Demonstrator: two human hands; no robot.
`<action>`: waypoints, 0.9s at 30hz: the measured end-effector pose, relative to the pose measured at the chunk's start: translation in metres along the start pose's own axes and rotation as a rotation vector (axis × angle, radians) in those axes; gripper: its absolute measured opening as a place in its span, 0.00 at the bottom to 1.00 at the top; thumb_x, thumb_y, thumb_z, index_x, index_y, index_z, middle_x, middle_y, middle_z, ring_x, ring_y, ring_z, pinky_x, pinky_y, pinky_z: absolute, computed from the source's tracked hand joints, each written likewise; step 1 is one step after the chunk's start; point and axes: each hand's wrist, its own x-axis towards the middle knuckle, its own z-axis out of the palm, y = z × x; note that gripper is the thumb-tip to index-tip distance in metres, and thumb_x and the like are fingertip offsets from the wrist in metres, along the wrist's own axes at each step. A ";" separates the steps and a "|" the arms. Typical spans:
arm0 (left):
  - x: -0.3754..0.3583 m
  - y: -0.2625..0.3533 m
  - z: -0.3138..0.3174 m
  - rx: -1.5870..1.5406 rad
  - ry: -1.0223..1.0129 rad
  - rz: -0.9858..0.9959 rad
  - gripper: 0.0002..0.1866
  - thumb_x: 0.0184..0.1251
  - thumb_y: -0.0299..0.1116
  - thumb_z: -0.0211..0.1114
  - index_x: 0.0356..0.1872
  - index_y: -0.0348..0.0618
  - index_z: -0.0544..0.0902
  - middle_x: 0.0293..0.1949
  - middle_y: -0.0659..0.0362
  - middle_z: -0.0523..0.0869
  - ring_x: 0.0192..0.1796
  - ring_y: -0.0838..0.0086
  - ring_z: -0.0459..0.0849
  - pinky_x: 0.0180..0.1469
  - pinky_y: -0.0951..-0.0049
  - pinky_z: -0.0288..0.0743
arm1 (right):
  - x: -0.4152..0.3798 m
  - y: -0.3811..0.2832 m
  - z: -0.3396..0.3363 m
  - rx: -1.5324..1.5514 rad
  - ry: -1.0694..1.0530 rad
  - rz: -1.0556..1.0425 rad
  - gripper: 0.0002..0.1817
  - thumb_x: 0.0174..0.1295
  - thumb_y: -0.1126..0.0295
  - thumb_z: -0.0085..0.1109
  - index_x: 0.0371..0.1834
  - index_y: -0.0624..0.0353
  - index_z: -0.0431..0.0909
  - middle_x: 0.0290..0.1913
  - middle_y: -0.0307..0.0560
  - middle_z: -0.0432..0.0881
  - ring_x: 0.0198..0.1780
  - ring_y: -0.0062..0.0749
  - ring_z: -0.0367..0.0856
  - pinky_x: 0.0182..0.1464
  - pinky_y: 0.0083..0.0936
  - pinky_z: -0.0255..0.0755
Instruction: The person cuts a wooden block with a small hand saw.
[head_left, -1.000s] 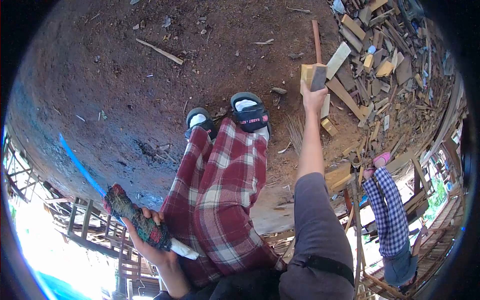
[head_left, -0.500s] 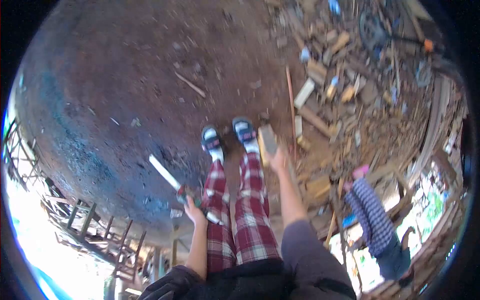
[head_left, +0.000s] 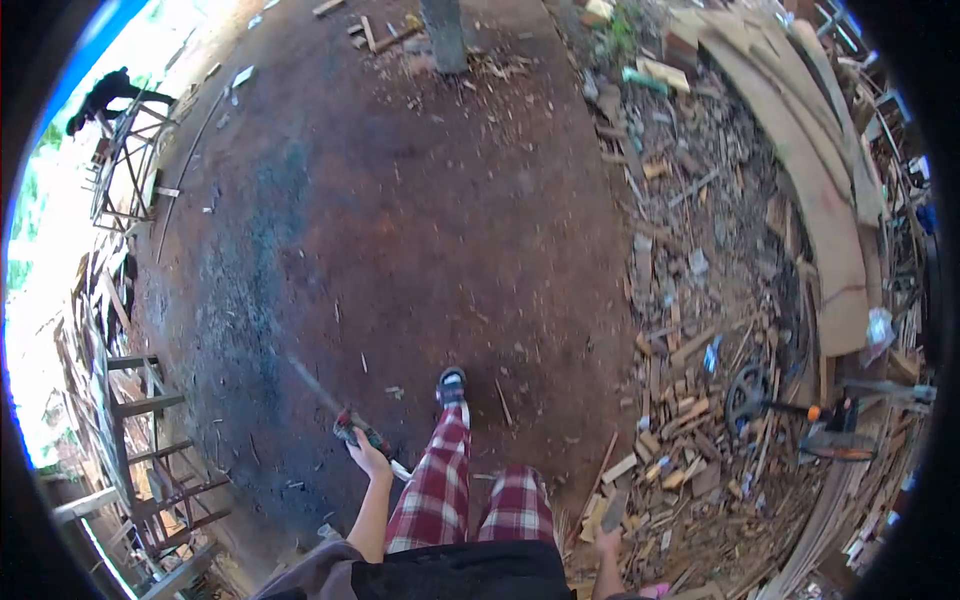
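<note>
My left hand point(head_left: 370, 458) is closed around the red and green middle part of a long tool point(head_left: 357, 430). A pale, narrow strip sticks out of that tool toward the upper left, and a short light end shows behind my hand near my left knee; its exact kind I cannot make out. At the lower right my right hand point(head_left: 607, 545) grips a block of wood point(head_left: 614, 512) with a greyish face. That block is held low beside my right leg, above the scrap wood on the ground.
Scrap wood point(head_left: 690, 420) covers the ground on the right, with a black wheel-like part point(head_left: 747, 392) among it. Long boards point(head_left: 835, 270) lie beyond. Wooden frames point(head_left: 160, 450) stand at left. A post point(head_left: 443, 35) rises ahead. A person point(head_left: 115, 95) bends at upper left.
The view has tilted up and shows more ground ahead. One foot is now forward. My right hand with the block has moved down and right in view; both hands keep their hold.
</note>
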 end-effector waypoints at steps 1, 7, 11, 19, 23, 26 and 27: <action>-0.004 0.053 0.030 -0.005 -0.107 -0.039 0.20 0.69 0.43 0.56 0.53 0.40 0.72 0.36 0.65 0.76 0.31 0.81 0.71 0.30 0.79 0.66 | 0.006 0.006 0.014 -0.041 0.060 0.030 0.45 0.46 0.53 0.69 0.62 0.69 0.59 0.55 0.62 0.74 0.55 0.47 0.75 0.55 0.36 0.68; 0.045 0.207 0.155 -0.030 -0.372 0.112 0.16 0.69 0.41 0.56 0.51 0.42 0.74 0.31 0.67 0.75 0.27 0.84 0.70 0.26 0.81 0.66 | 0.000 -0.142 0.021 -0.142 -0.098 -0.119 0.45 0.43 0.53 0.71 0.59 0.69 0.61 0.57 0.64 0.72 0.58 0.50 0.73 0.56 0.36 0.68; 0.074 0.273 0.228 0.144 -0.546 0.345 0.16 0.67 0.36 0.57 0.51 0.38 0.74 0.31 0.63 0.78 0.29 0.81 0.74 0.30 0.79 0.68 | 0.032 -0.319 -0.001 -0.160 -0.171 -0.314 0.42 0.42 0.51 0.71 0.55 0.69 0.66 0.54 0.66 0.75 0.56 0.56 0.74 0.55 0.38 0.68; 0.097 0.408 0.374 0.262 -0.761 0.218 0.18 0.67 0.36 0.57 0.53 0.35 0.74 0.43 0.58 0.82 0.46 0.74 0.77 0.52 0.74 0.67 | 0.052 -0.743 -0.123 -0.193 0.005 -0.670 0.36 0.44 0.52 0.70 0.50 0.64 0.66 0.48 0.63 0.78 0.52 0.56 0.76 0.52 0.41 0.70; 0.116 0.486 0.485 0.374 -0.810 0.272 0.17 0.66 0.36 0.58 0.51 0.36 0.75 0.37 0.58 0.83 0.39 0.74 0.80 0.45 0.74 0.71 | 0.049 -0.955 -0.184 -0.206 0.023 -0.873 0.41 0.44 0.46 0.68 0.51 0.69 0.63 0.46 0.69 0.77 0.51 0.58 0.76 0.51 0.41 0.70; 0.130 0.555 0.607 0.483 -0.857 0.419 0.17 0.65 0.37 0.59 0.49 0.36 0.75 0.33 0.55 0.84 0.37 0.71 0.82 0.42 0.70 0.74 | 0.049 -1.089 -0.210 -0.202 0.004 -0.943 0.42 0.44 0.45 0.68 0.50 0.70 0.63 0.45 0.69 0.77 0.50 0.58 0.77 0.50 0.41 0.70; 0.147 0.559 0.653 0.508 -0.909 0.489 0.17 0.65 0.37 0.59 0.49 0.36 0.75 0.33 0.52 0.84 0.37 0.67 0.83 0.42 0.69 0.74 | 0.052 -1.130 -0.218 -0.198 -0.017 -0.954 0.42 0.44 0.45 0.68 0.49 0.70 0.63 0.45 0.69 0.77 0.50 0.58 0.77 0.50 0.41 0.70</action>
